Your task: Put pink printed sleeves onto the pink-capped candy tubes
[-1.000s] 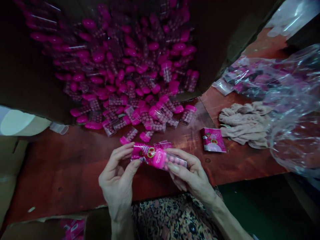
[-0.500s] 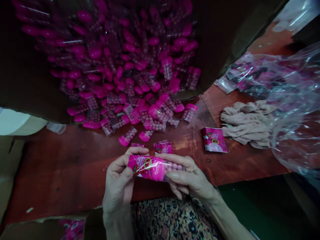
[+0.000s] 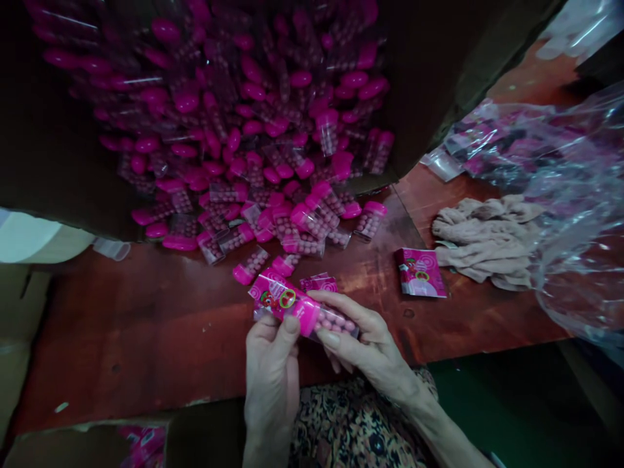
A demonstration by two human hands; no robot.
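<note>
Our left hand (image 3: pixel 272 364) pinches a pink printed sleeve (image 3: pixel 273 294), thumb and fingers closed, at the cap end of a tube of pink balls (image 3: pixel 337 323); our right hand (image 3: pixel 373 341) has its clear body gripped, over the red table (image 3: pixel 160 325). We make out a red cartoon figure and green ring on the sleeve, but cannot read its lettering. A similarly printed stack (image 3: pixel 423 273) lies right, beside beige cloth (image 3: pixel 487 240) and a clear bag (image 3: pixel 585 169). Ahead, heaped tubes (image 3: pixel 292 162) and a dark carton (image 3: pixel 458 78) block the way.
</note>
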